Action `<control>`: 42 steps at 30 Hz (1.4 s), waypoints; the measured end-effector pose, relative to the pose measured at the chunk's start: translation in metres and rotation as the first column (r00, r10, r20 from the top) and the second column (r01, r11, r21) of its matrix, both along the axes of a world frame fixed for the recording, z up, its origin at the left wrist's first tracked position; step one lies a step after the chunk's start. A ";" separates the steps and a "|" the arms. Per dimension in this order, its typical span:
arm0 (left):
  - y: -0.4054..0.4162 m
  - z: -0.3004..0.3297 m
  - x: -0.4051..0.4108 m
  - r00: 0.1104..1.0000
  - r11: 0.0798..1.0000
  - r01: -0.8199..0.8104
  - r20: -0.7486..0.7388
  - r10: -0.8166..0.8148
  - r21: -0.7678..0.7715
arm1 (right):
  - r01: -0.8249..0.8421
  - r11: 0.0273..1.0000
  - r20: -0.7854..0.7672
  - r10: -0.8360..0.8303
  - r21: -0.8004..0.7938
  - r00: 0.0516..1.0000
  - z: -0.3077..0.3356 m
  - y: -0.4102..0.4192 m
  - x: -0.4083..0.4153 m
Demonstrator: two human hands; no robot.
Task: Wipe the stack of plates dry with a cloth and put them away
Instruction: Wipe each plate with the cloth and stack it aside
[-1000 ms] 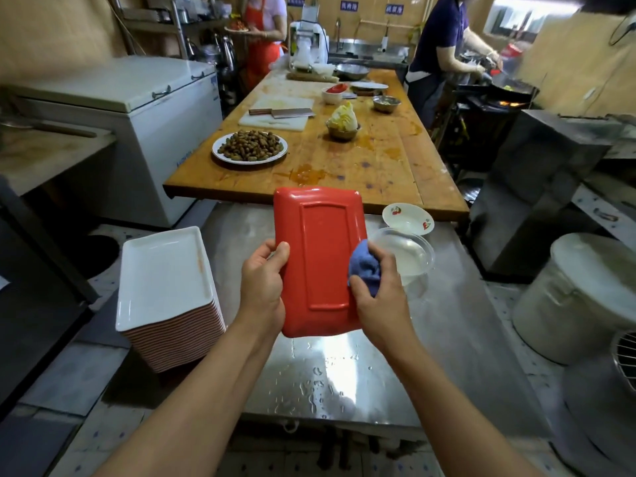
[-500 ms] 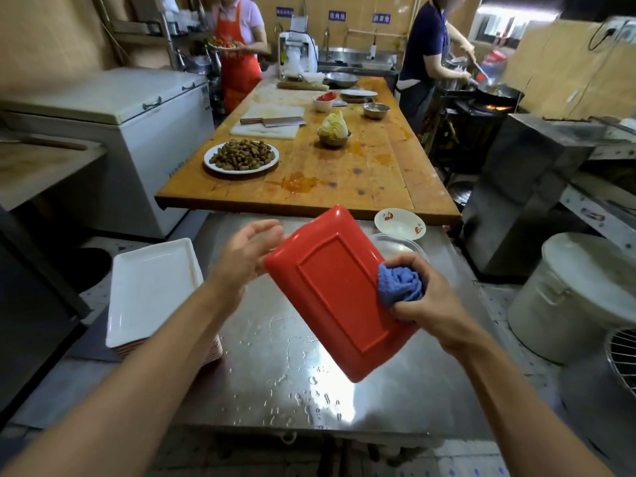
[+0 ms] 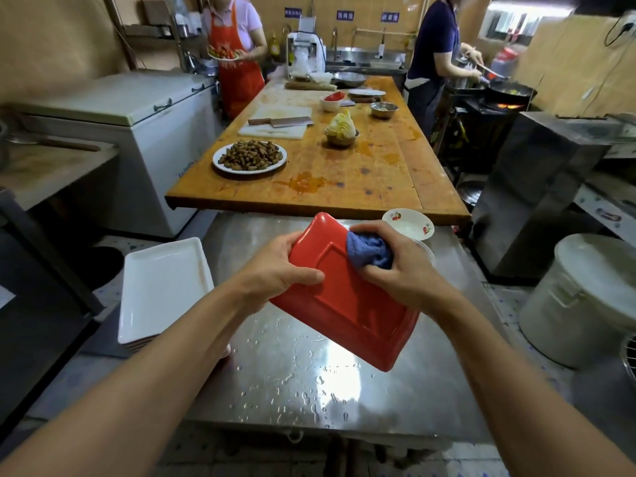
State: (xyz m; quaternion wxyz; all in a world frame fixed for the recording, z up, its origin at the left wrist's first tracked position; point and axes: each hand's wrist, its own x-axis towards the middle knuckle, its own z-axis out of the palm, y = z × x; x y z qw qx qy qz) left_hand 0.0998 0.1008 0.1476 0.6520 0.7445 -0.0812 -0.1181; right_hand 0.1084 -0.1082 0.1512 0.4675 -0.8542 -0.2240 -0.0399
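Nearest the camera, a steel table [image 3: 309, 383] is lying wet, beaded with water drops and catching a bright glare. Above it, both hands are holding a red rectangular plate [image 3: 347, 304], tilted with its underside facing up. The left hand [image 3: 275, 273] is gripping the plate's left edge, thumb curled over the underside. The right hand [image 3: 395, 266] is curling round a bunched blue cloth [image 3: 368, 253] and pressing it against the plate's far right corner.

To the left, a stack of white plates [image 3: 161, 287] is sitting at the table's left edge, the top plate facing up. At the far right corner of the steel table, a small white bowl [image 3: 407, 223] with cherry prints is resting next to a clear bowl that the right hand is mostly hiding. On the floor to the right, a large lidded metal pot [image 3: 585, 297] is standing.

Beyond, a long wooden table [image 3: 344, 180] is stretching away, stained with orange patches. On it, a plate of brown peanuts [image 3: 249, 156] is sitting nearest, then a metal bowl holding cabbage [image 3: 340, 127], a white cutting board [image 3: 275, 127] carrying a cleaver, and further small bowls. A white chest freezer [image 3: 137, 108] is standing on the left. At the back, a person in a red apron [image 3: 237, 46] is holding a plate of food, and a person in a dark shirt [image 3: 433, 46] is working at a wok [image 3: 509, 91] over a flame.
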 end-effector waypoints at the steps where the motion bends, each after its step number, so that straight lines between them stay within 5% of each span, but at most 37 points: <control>1: -0.002 0.000 0.000 1.000 1.000 -0.014 0.007 0.014 0.004 | -0.011 1.000 0.024 0.011 -0.010 1.000 0.003 0.009 0.003; 7: 0.001 -0.001 -0.004 0.997 0.994 -0.079 0.005 0.080 -0.069 | -0.015 0.997 0.103 0.022 -0.070 0.994 0.009 0.032 0.011; 15: 0.019 -0.009 -0.006 0.970 0.952 -0.237 -0.109 0.219 -0.194 | 0.182 0.968 0.053 -0.176 -0.171 0.983 -0.018 -0.024 0.001; 30: -0.006 -0.028 0.004 0.834 0.745 -0.497 -0.482 0.268 -0.445 | 0.301 0.910 0.277 -0.223 -0.284 0.935 -0.039 -0.035 -0.039; 34: -0.013 -0.028 0.001 0.826 0.698 -0.517 -0.501 0.257 -0.495 | 0.314 0.883 0.422 -0.152 -0.348 0.894 -0.042 -0.011 -0.046; 42: -0.017 -0.035 -0.016 0.838 0.641 -0.516 -0.491 0.239 -0.569 | 0.180 0.934 0.404 -0.043 -0.308 0.914 -0.054 0.065 -0.058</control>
